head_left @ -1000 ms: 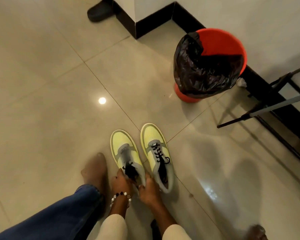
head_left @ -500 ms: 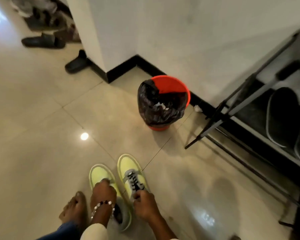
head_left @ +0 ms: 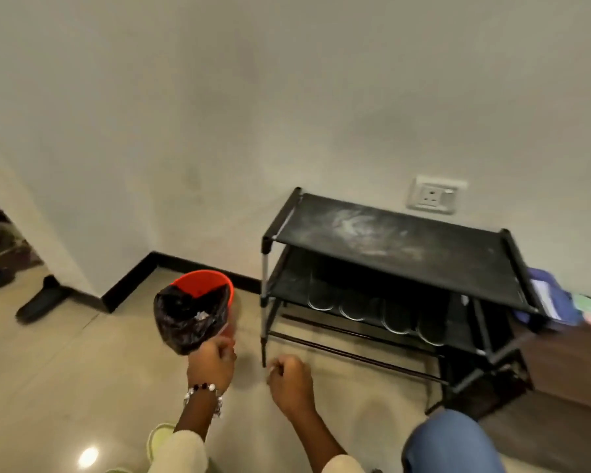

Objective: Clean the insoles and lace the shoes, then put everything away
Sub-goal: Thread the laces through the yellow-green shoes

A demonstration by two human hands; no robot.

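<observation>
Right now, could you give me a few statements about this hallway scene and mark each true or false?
1. The bin is lined with a black bag. True.
2. The top shelf of the rack holds shoes. False: it holds nothing; dark shoes sit on the shelf below.
3. A beaded bracelet is on the left wrist. True.
4. Both hands are flat on the floor. False: the left hand and right hand are raised and curled.
5. A wall socket is above the rack. True.
</observation>
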